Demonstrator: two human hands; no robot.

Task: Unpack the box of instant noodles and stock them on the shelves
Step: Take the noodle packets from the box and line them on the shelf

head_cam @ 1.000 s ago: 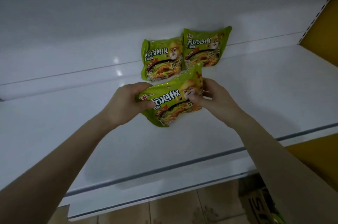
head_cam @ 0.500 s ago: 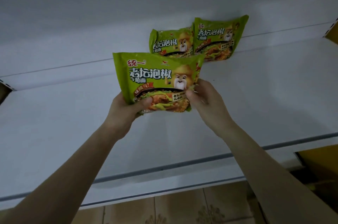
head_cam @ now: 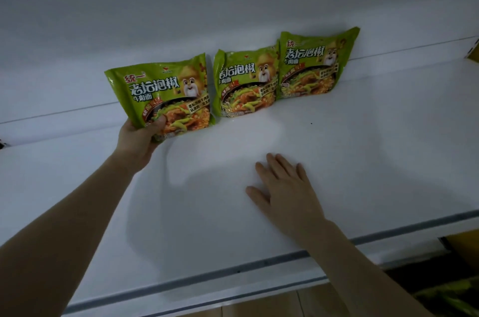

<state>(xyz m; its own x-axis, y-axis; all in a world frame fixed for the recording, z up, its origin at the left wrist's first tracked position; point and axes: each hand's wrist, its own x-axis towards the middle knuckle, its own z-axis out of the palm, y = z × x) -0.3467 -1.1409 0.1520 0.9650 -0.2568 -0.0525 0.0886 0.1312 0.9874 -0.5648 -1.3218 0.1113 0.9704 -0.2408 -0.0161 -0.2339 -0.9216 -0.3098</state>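
Three green instant noodle packets stand upright in a row against the back panel of a white shelf [head_cam: 363,135]. My left hand [head_cam: 137,139] grips the lower left corner of the leftmost packet [head_cam: 160,93], thumb on its front. The middle packet [head_cam: 246,83] and the right packet [head_cam: 316,62] stand free, leaning on the back wall and slightly overlapping. My right hand [head_cam: 282,187] lies flat with straight fingers on the bare shelf surface, in front of the middle packet and apart from it.
The shelf's front edge [head_cam: 233,272] has a grey rail. Tiled floor shows below it. At the lower right a cardboard box [head_cam: 461,252] and some green packets [head_cam: 451,296] are partly visible. A yellow wall piece [head_cam: 473,51] sits at the far right.
The held packet went from mid-air in both hands to standing at the back wall, left of the other two. My right hand let go and dropped flat onto the shelf.
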